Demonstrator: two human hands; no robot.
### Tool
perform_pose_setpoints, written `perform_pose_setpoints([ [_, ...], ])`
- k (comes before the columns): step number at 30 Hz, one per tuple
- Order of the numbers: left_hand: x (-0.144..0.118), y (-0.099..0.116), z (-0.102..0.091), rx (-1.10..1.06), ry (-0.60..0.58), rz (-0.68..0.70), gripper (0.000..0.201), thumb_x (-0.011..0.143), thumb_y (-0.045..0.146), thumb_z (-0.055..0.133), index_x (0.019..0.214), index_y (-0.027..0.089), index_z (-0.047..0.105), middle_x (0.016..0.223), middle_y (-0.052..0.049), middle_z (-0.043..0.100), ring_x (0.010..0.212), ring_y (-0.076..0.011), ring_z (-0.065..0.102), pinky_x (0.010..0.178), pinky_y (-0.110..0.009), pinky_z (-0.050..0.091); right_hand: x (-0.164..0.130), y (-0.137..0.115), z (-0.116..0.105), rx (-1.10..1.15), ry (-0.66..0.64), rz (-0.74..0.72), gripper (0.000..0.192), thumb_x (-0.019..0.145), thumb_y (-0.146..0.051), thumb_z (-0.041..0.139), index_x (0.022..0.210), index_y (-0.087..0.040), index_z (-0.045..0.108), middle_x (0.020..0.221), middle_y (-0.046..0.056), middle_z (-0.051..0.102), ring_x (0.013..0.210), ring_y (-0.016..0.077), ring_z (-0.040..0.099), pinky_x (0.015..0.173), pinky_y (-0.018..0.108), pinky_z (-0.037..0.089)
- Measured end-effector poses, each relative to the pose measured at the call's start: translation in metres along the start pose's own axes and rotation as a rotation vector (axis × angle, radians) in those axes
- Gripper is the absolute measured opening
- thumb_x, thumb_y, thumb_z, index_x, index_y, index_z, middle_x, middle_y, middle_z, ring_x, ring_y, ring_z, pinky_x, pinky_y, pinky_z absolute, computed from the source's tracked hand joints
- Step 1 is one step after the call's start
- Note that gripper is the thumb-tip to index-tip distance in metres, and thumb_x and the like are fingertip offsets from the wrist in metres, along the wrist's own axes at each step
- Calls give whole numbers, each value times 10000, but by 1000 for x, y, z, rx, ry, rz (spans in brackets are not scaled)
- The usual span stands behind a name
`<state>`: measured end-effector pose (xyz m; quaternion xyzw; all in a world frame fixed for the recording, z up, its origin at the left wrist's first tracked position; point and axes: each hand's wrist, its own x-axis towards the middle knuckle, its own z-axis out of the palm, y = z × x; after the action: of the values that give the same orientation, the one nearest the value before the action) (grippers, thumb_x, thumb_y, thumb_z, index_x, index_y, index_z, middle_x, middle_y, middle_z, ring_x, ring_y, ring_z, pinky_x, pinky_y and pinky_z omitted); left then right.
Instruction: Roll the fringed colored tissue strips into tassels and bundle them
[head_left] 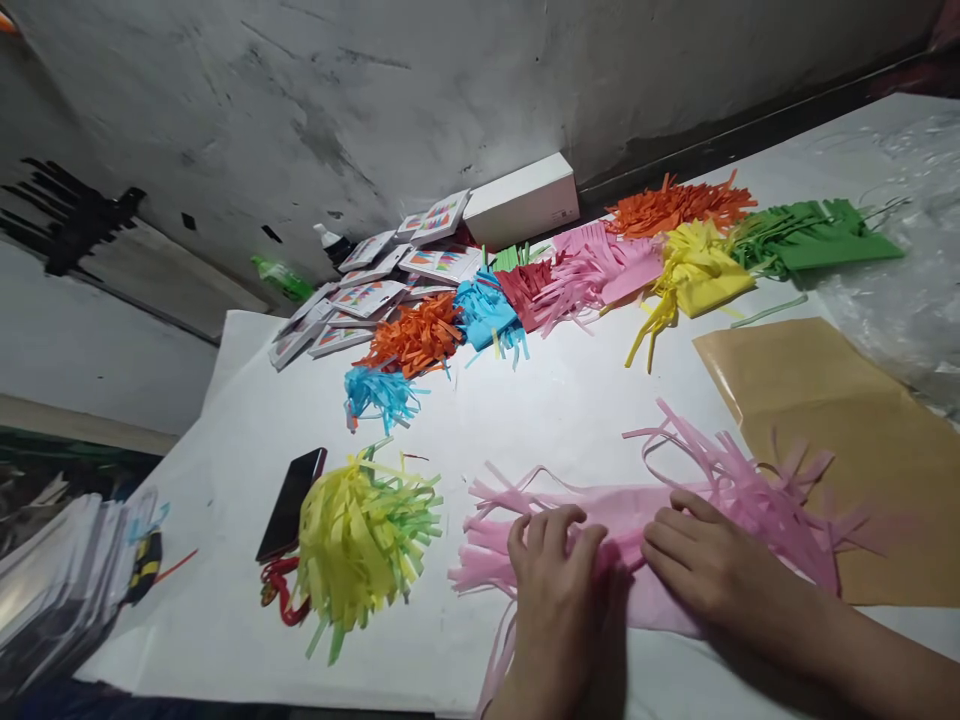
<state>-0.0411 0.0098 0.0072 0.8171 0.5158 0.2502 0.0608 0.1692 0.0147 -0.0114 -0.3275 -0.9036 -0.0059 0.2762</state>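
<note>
A sheet of pink fringed tissue paper (664,610) lies on the white tabletop in front of me, its cut strips fanning out at the left and right ends. On its left part rests my left hand (555,555), fingers bent and closed on a gathered fold. My right hand (697,555) is close beside it, fingers curled on the same pink paper near the middle. The fingertips and thumbs are partly hidden. Left of the hands sits a yellow and green tissue tassel (349,540), partly over a black phone (291,505).
Fringed bundles in orange (416,335), blue (487,310), yellow (701,270) and green (817,235) line the back. Behind them are several flat printed packs (367,298) and a white box (521,200). A brown envelope (840,400) and clear plastic (900,270) lie right.
</note>
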Motion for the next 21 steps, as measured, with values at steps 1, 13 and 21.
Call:
perform_pose_setpoints([
  [1, -1, 0, 0, -14, 32, 61, 138, 882, 201, 739, 995, 245, 674, 1100, -55, 683, 1026, -266, 587, 1006, -507, 347, 0, 0, 0, 16, 13, 23, 335, 984, -4, 406, 775, -143, 628, 746, 27, 551, 729, 193, 455, 961, 417, 370],
  [13, -5, -8, 9, -66, -9, 271, 165, 1006, 218, 604, 859, 236, 677, 781, 37, 709, 833, -179, 577, 1007, -421, 307, -18, 1, -1, -29, -67, -20, 298, 967, -18, 408, 829, -153, 635, 786, 24, 562, 771, 206, 466, 1034, 437, 340],
  [21, -10, 6, 1, -51, -100, 19, 158, 957, 118, 591, 840, 215, 635, 868, -4, 698, 895, -221, 580, 945, -453, 331, -29, 10, -8, -1, -20, 283, 294, 863, 27, 434, 849, -198, 622, 973, 54, 639, 934, 251, 540, 997, 467, 348],
])
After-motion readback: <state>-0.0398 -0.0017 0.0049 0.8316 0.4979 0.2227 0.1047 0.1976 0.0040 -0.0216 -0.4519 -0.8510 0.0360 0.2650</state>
